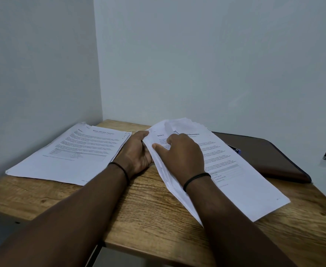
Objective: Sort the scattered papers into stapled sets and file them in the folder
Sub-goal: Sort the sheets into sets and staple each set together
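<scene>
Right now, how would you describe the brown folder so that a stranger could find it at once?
Look at the wooden table in the corner of the room, then at its far right side. There the brown folder lies flat, partly under the stack of papers that both hands are touching. It is the only dark, leather-like thing with rounded corners; everything near it is white paper.

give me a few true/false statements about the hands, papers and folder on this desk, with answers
1. Both hands are on the right paper stack. True.
2. The left paper pile is being held. False: neither hand touches it.
3. The brown folder lies open with papers inside. False: it lies closed, partly under the right stack.
4. The left hand grips the stack's edge; the right hand rests on top. True.
5. A stapler sits on the wooden desk. False: none visible.
</scene>
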